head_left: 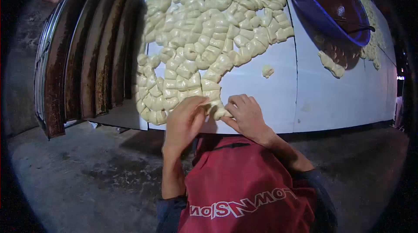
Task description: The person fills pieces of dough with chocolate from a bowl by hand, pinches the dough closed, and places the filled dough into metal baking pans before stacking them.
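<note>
Many pale, glossy dough pieces [209, 41] lie packed side by side on the white table [270, 89]. At the near edge of this spread, my left hand [188, 117] is curled with its fingertips on a dough piece [220, 112]. My right hand [247, 113] pinches the right end of that same piece between thumb and bent fingers. Both hands are close together, with the dough between them. A small dough scrap [267, 71] sits alone to the right of the spread.
Several long, rusty-brown trays [89, 59] stand stacked on edge at the left. A blue tub [331, 6] with brown contents and a dark-handled utensil is at the upper right. Beside it lie a loose dough piece [331, 64] and more dough [372, 37].
</note>
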Demonstrator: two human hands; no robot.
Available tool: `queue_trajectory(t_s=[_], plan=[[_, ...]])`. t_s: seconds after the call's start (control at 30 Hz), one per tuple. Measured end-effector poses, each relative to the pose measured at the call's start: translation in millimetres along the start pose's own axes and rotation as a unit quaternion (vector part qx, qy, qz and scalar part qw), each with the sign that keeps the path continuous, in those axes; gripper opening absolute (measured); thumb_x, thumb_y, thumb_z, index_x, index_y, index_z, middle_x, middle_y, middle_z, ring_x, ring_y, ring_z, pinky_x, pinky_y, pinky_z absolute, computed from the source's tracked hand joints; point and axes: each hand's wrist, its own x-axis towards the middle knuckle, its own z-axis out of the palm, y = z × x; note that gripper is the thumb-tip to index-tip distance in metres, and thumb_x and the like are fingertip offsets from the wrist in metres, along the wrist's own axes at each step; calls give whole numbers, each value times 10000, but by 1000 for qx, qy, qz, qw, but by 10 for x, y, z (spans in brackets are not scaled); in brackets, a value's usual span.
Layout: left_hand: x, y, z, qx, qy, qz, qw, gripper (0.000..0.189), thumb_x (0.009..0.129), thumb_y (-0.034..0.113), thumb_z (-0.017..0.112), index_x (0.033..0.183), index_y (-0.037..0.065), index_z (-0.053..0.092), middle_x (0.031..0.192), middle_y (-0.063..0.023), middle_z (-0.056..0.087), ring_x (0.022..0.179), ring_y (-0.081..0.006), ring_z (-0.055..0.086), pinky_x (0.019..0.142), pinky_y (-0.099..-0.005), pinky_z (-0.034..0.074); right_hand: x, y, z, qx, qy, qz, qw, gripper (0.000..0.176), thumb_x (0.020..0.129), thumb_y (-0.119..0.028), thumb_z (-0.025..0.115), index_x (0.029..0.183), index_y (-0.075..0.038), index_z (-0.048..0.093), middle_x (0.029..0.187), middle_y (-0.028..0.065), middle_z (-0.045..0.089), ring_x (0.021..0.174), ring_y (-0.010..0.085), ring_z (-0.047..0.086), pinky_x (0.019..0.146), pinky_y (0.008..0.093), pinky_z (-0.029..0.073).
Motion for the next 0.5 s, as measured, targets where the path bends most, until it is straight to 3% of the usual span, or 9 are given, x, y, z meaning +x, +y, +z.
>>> queue_trajectory(t_s=[0.03, 0.1, 0.13, 0.17, 0.2, 0.3, 0.4, 0.43, 0.5], plan=[[12, 23, 45, 0, -59, -10, 998, 346, 797, 18, 654, 1136, 85, 662, 1206, -130, 615, 1087, -319, 617, 837, -397, 504, 7, 26, 23, 18, 11, -23, 1000, 327, 757, -260, 733, 995, -76, 605, 930, 92, 584, 919, 286, 566, 778, 412, 440], [27, -29, 177, 103, -99, 43, 989, 368, 802, 52, 666, 1162, 125, 658, 1351, -130, 520, 1257, -348, 485, 984, -456, 412, -7, 110, 40, 99, -4, -37, 994, 266, 725, -131, 691, 964, -66, 593, 858, 94, 591, 858, 294, 580, 781, 415, 440], [35, -76, 233, 151, -117, 69, 979, 379, 804, 68, 671, 1175, 145, 657, 1424, -131, 473, 1341, -363, 419, 1057, -486, 367, -49, 155, -29, 163, -26, -2, 986, 247, 735, -112, 660, 968, -61, 593, 824, 91, 597, 806, 281, 592, 766, 401, 452], [36, -128, 261, 119, -140, 62, 981, 428, 790, 100, 683, 1206, 191, 640, 1476, -114, 412, 1411, -397, 287, 1122, -579, 233, -94, 188, -143, 235, -70, 89, 965, 234, 737, -129, 665, 947, -62, 588, 834, 108, 607, 800, 316, 588, 773, 418, 457], [45, -164, 277, 139, -141, 69, 978, 431, 787, 110, 687, 1206, 200, 641, 1474, -115, 414, 1412, -402, 284, 1123, -593, 224, -101, 194, -292, 303, -113, 177, 930, 223, 739, -147, 671, 926, -63, 582, 844, 125, 616, 795, 351, 585, 779, 435, 463], [52, -285, 300, 176, -144, 80, 970, 422, 791, 184, 707, 1206, 238, 649, 1477, -124, 407, 1415, -425, 265, 1125, -654, 180, -160, 338, -508, 181, -71, 232, 953, 255, 741, -134, 657, 978, -64, 594, 936, 130, 640, 858, 329, 604, 842, 416, 457], [57, -344, 397, 186, -103, 86, 973, 376, 822, 265, 710, 1194, 232, 662, 1483, -125, 396, 1421, -417, 259, 1120, -666, 180, -111, 319, -519, 47, 43, 32, 997, 379, 751, -186, 685, 1101, -70, 596, 1083, 98, 622, 1002, 291, 578, 933, 415, 405], [63, -350, 438, 185, -88, 95, 974, 370, 844, 338, 704, 1195, 227, 661, 1485, -120, 397, 1424, -405, 259, 1115, -680, 178, -71, 272, -491, 22, 45, 12, 999, 383, 751, -208, 696, 1097, -74, 599, 1072, 90, 619, 998, 285, 574, 919, 412, 407], [98, -320, 502, 187, -92, 115, 971, 359, 853, 326, 690, 1188, 205, 648, 1474, -115, 414, 1416, -393, 282, 1091, -693, 200, 4, 165, -426, -27, 48, -28, 998, 395, 751, -252, 717, 1089, -81, 606, 1049, 74, 614, 988, 275, 566, 891, 405, 412]])
